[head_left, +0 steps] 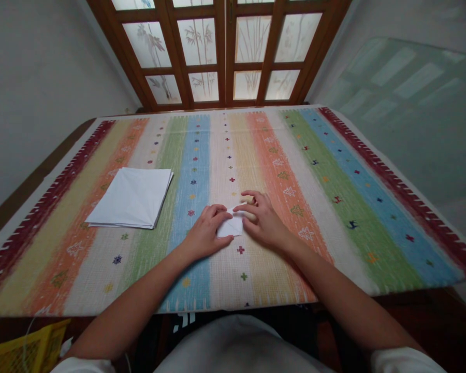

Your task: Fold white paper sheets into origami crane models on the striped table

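To the right of the paper stack (pixel 130 197) and slightly nearer, the left hand (pixel 206 232) is bracketing a small folded paper (pixel 230 228); whether its fingers are pinching, I cannot tell. The right hand (pixel 267 223) is resting its bent fingers, spread apart, by the far right edge. Being probably light, thin and easily creased, this paper is calling for gentle holding by its edges.

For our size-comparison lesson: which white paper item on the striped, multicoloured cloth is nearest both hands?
The small, white folded paper, between the left hand and right hand; the large, flat stack of white paper sheets lies apart, farther left.
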`<action>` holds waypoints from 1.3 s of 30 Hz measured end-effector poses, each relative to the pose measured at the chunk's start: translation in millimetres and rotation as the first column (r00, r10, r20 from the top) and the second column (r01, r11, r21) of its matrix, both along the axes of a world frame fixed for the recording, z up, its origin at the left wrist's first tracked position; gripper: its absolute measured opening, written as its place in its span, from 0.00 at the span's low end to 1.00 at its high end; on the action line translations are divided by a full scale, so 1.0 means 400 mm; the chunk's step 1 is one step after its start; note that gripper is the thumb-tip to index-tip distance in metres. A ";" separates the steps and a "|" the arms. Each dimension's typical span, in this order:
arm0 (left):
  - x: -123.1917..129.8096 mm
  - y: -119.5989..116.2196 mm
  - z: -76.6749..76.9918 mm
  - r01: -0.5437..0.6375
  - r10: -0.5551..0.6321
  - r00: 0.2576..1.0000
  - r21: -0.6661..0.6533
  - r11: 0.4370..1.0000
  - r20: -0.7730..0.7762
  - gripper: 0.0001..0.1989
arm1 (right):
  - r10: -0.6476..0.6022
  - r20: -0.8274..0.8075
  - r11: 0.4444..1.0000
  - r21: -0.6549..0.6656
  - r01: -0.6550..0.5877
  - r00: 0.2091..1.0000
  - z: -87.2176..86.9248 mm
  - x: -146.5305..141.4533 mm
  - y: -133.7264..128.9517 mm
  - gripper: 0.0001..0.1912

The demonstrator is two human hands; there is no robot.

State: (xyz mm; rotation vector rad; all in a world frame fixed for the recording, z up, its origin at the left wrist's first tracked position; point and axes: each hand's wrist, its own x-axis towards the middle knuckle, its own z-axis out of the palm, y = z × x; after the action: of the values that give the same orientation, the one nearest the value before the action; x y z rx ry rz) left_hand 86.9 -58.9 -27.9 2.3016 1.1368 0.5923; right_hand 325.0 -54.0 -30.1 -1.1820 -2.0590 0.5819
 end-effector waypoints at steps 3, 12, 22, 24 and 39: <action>-0.007 0.005 0.000 0.041 -0.041 0.999 0.029 0.999 0.008 0.19 | 0.190 0.070 0.981 0.011 -0.192 0.979 0.011 0.013 0.004 0.12; -0.009 0.007 0.024 0.037 -0.036 0.999 0.052 0.998 -0.009 0.12 | 0.208 0.100 0.978 -0.037 -0.205 0.973 -0.015 0.007 0.024 0.05; -0.011 0.020 0.030 0.034 -0.035 0.999 -0.035 0.999 -0.037 0.10 | 0.202 0.121 0.974 -0.125 -0.187 0.972 -0.004 0.007 0.029 0.05; -0.011 0.022 0.026 0.023 -0.024 0.999 -0.036 0.999 -0.036 0.11 | 0.197 0.128 0.977 -0.111 -0.183 0.972 -0.004 0.007 0.029 0.07; -0.015 0.025 0.028 0.121 -0.119 0.989 0.024 0.992 -0.086 0.22 | 0.212 0.196 0.977 -0.074 -0.201 0.957 0.015 0.016 0.013 0.07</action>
State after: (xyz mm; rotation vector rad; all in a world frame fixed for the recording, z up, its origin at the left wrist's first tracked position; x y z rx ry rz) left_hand 80.8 -48.7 -16.9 2.4208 1.0246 0.4729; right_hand 331.3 -48.7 -24.0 -1.1025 -2.3743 0.6404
